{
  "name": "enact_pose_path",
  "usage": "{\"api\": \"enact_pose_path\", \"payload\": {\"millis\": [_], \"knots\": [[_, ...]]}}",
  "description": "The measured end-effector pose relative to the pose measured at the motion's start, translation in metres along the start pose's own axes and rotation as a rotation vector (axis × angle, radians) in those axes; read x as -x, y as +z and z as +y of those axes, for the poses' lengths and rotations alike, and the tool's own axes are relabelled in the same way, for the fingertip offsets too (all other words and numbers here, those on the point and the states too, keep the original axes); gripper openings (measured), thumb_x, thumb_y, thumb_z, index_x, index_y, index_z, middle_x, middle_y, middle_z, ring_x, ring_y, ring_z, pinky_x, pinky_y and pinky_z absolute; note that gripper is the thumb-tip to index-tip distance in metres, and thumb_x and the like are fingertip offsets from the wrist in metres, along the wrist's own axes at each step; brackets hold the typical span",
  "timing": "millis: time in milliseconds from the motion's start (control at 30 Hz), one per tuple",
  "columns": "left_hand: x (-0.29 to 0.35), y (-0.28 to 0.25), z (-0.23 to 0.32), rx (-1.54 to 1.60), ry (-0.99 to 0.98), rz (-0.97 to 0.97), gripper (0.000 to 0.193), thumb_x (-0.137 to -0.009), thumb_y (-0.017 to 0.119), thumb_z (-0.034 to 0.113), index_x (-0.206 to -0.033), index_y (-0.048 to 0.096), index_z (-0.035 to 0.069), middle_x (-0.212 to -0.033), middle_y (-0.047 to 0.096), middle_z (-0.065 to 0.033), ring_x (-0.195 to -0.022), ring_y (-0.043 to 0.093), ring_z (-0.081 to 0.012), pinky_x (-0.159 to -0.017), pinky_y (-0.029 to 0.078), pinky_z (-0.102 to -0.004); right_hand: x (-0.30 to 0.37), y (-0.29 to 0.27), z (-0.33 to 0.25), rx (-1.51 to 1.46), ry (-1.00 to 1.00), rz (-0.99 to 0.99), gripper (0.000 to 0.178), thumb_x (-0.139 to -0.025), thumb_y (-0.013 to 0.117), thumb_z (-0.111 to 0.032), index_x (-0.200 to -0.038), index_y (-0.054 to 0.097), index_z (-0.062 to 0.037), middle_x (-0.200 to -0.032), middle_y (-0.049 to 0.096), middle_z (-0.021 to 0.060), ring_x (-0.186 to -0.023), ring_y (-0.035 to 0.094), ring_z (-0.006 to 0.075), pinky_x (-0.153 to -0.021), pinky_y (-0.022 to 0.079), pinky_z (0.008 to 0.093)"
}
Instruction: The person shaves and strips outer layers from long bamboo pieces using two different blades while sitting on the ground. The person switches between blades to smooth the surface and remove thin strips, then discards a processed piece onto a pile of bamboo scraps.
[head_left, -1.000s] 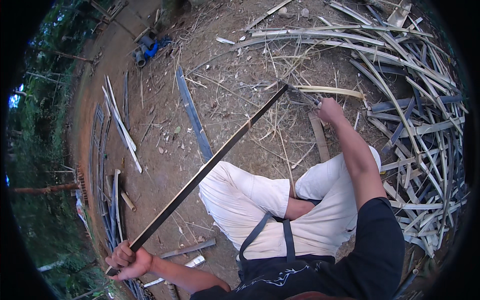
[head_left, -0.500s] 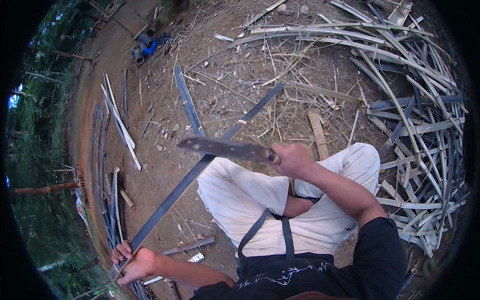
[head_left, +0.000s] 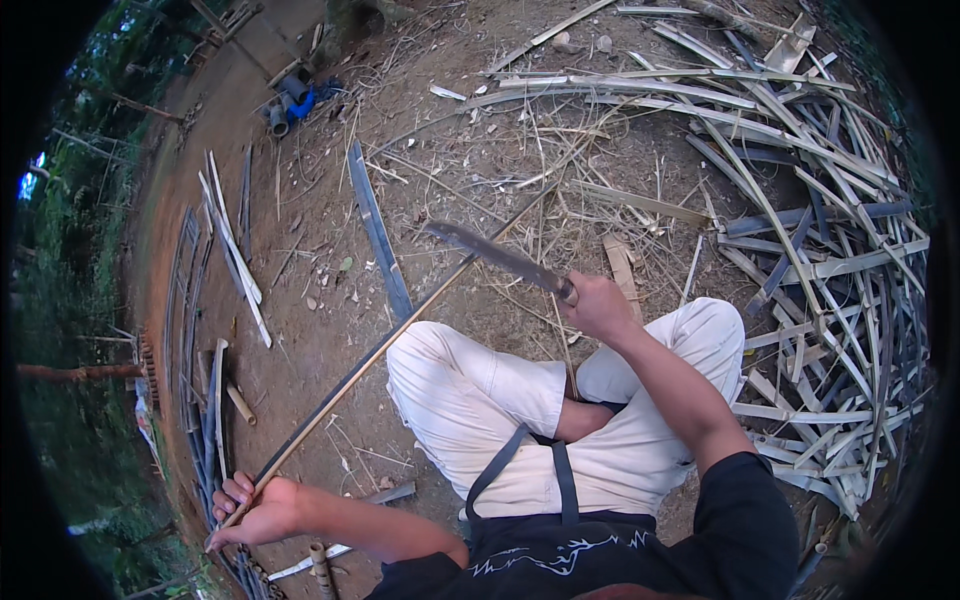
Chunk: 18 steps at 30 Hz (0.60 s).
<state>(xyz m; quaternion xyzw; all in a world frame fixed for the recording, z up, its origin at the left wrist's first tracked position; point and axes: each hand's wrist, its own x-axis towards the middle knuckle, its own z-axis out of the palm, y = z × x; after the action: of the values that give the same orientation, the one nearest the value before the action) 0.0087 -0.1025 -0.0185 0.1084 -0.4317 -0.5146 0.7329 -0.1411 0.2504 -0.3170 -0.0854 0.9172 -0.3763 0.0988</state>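
Observation:
My left hand (head_left: 255, 508) is closed round the lower end of a long bamboo strip (head_left: 360, 375), dark on one face and pale along its edge. The strip slants up and away to the right, past my knee, turned so that its narrow edge shows. In my right hand (head_left: 600, 308), fingers wrapped round the handle, is a machete (head_left: 505, 260) with a long dark blade. The blade crosses the strip beyond my knees; whether it touches the strip, I cannot tell. Another dark bamboo strip (head_left: 375, 230) lies on the ground just beyond my left knee.
I sit cross-legged on bare earth. A large heap of split bamboo (head_left: 820, 270) spreads along the right. More strips (head_left: 235, 245) and poles lie at the left, near a short bamboo piece (head_left: 241, 404). Dark tubes with something blue (head_left: 297, 103) stand at the far left. Shavings litter the ground.
The strip has been rolled from its broad dark face onto its narrow edge. My right hand has moved the machete farther out and to the right along the strip.

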Motion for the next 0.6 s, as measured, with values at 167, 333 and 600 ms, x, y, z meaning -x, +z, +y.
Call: {"api": "enact_pose_path", "payload": {"millis": [167,333,600], "knots": [[-0.006,0.002,-0.002,0.067,-0.055,-0.055,0.058,-0.101,0.040,0.063,-0.079,0.044,0.010,-0.066,0.035,0.0004,-0.051,0.027,-0.0116,-0.045,0.024,-0.0245,-0.046,0.012,0.071,0.092,0.274,0.070,0.029,-0.081,0.074,-0.029,-0.098,0.068,-0.0066,-0.089,0.071,0.0200,-0.088,0.070,0.0400,-0.077,0.056,0.0504],[0.003,0.016,-0.010,-0.031,-0.042,0.057,0.056,-0.103,0.037,0.060,-0.075,0.040,0.012,-0.067,0.035,0.0007,-0.052,0.027,-0.0109,-0.045,0.025,-0.0247,-0.062,0.002,0.085,0.198,0.383,0.047,0.033,-0.081,0.074,-0.029,-0.107,0.069,-0.0081,-0.101,0.071,0.0208,-0.095,0.070,0.0394,-0.084,0.056,0.0499],[0.013,0.039,-0.009,-0.079,-0.043,0.168,0.054,-0.105,0.036,0.058,-0.075,0.039,0.012,-0.070,0.034,0.0002,-0.052,0.026,-0.0111,-0.047,0.023,-0.0257,-0.067,0.006,0.112,0.133,0.508,0.041,0.035,-0.081,0.074,-0.028,-0.107,0.071,-0.0046,-0.099,0.072,0.0214,-0.095,0.071,0.0393,-0.084,0.057,0.0479]]}}
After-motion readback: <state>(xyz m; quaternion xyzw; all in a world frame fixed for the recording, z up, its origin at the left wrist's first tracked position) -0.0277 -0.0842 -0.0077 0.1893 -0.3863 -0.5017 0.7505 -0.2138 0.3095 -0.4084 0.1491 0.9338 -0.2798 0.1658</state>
